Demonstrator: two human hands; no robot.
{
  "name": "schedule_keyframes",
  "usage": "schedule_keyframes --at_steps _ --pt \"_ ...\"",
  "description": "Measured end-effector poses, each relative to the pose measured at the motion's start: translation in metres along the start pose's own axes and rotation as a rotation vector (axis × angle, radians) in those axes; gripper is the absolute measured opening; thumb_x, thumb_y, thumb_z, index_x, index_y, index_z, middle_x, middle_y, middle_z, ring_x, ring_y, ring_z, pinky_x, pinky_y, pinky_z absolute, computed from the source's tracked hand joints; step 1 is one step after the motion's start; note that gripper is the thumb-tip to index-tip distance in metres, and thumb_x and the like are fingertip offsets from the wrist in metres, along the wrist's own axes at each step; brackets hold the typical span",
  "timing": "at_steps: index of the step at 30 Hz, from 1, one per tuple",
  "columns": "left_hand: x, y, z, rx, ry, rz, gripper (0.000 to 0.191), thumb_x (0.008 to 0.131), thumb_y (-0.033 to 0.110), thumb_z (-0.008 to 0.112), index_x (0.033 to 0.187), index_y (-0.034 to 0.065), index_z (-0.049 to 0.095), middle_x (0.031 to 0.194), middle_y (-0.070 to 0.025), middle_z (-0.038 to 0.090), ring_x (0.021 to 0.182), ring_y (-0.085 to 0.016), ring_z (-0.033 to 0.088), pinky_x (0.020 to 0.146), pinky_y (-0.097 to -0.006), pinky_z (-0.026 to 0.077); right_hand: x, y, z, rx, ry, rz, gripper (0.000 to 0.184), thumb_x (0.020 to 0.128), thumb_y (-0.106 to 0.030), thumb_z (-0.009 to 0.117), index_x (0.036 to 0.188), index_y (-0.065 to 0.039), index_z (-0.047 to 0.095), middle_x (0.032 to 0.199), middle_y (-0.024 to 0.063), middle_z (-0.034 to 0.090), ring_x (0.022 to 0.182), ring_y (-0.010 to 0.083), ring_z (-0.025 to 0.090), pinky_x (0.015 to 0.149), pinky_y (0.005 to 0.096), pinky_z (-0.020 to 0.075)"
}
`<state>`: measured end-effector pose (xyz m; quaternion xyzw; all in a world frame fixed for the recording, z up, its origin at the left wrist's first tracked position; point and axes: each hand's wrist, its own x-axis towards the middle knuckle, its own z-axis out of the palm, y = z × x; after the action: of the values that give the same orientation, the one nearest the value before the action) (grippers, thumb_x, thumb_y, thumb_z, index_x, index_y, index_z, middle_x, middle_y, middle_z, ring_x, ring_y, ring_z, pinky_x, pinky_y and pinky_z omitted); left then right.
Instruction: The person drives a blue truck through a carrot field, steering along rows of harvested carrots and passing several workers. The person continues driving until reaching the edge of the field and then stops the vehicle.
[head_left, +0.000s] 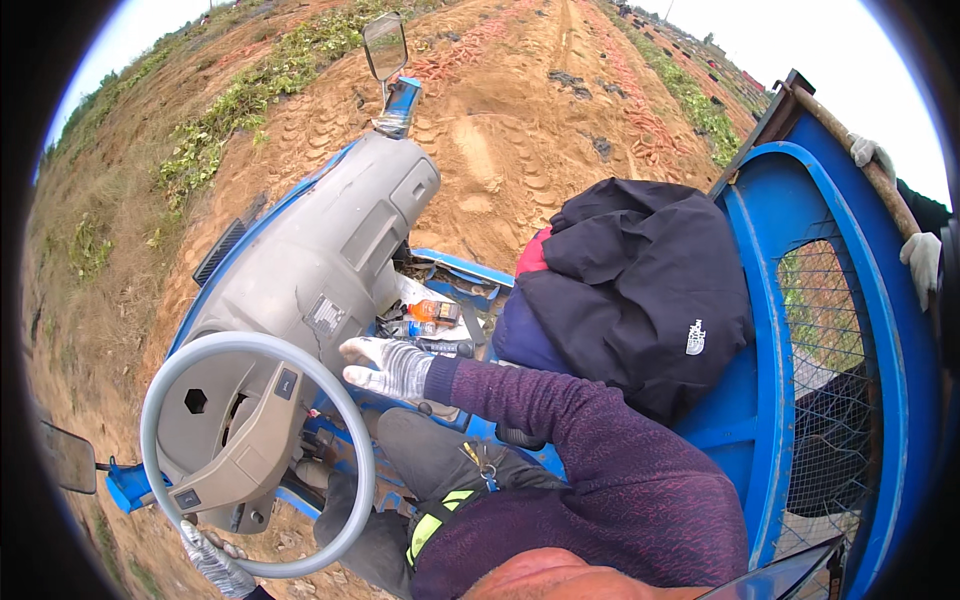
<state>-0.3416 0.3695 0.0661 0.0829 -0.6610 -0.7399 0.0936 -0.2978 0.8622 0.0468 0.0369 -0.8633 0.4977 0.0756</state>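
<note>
My left hand (212, 561), in a striped knit work glove, grips the lower left rim of the grey steering wheel (365, 480). My right hand (390, 367), gloved in the same grey and white knit, is held out just right of the wheel with nothing in it. Its fingers are stretched and the thumb stands apart. Beyond that hand is the cracked grey dashboard (300, 277). An orange-labelled bottle (433, 312) and a clear bottle (411, 328) lie on the cab floor. Keys (484, 459) hang at my waist.
A black jacket (637, 300) lies beside me on the right. Behind is a blue cab panel (765, 360) with a mesh window; another person's gloved hands (921, 259) hold a wooden pole (885, 184). Ahead, rows of sweet potatoes (652, 127) lie on tyre-marked soil. A mirror (385, 49) stands at front.
</note>
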Motion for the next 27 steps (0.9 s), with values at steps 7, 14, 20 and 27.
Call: schedule_keyframes --at_steps 7,14,20,27 --pt "0.119 -0.031 0.017 -0.026 -0.05 -0.063 0.04 0.107 0.042 0.054 0.132 0.0104 0.051 0.061 0.0013 0.044 0.034 -0.011 0.043 0.027 -0.0267 0.038 0.198 -0.045 0.043 -0.065 -0.106 -0.091 0.065 0.098 -0.051 0.059 0.137 0.0 0.054 0.116 0.0267 0.069 0.11 0.0408 0.068 0.097 0.0453 0.0516" --pt "0.185 -0.051 0.118 0.399 -0.071 -0.016 0.038 0.107 0.043 0.056 0.13 0.0123 0.057 0.06 0.0049 0.038 0.036 -0.007 0.038 0.03 -0.0241 0.031 0.237 0.053 0.018 0.053 -0.027 -0.018 0.051 0.101 -0.048 0.055 0.114 0.0 0.064 0.086 0.0255 0.069 0.085 0.0424 0.071 0.08 0.0497 0.0537" --pt "0.086 -0.015 0.184 0.548 -0.307 0.154 0.029 0.105 0.04 0.059 0.112 0.0124 0.061 0.059 0.0052 0.039 0.033 -0.006 0.035 0.029 -0.0238 0.027 0.049 0.082 -0.014 0.218 0.125 0.231 0.053 0.103 -0.051 0.051 0.116 -0.001 0.061 0.081 0.0226 0.068 0.081 0.0407 0.071 0.078 0.0499 0.0529" --pt "0.045 0.031 0.086 0.512 -0.33 0.159 0.031 0.105 0.041 0.06 0.113 0.0111 0.062 0.057 0.0053 0.039 0.032 -0.006 0.035 0.028 -0.0237 0.027 -0.004 0.016 0.055 0.248 0.152 0.228 0.052 0.104 -0.05 0.05 0.119 -0.002 0.06 0.067 0.0128 0.066 0.062 0.0267 0.071 0.063 0.0426 0.0557"
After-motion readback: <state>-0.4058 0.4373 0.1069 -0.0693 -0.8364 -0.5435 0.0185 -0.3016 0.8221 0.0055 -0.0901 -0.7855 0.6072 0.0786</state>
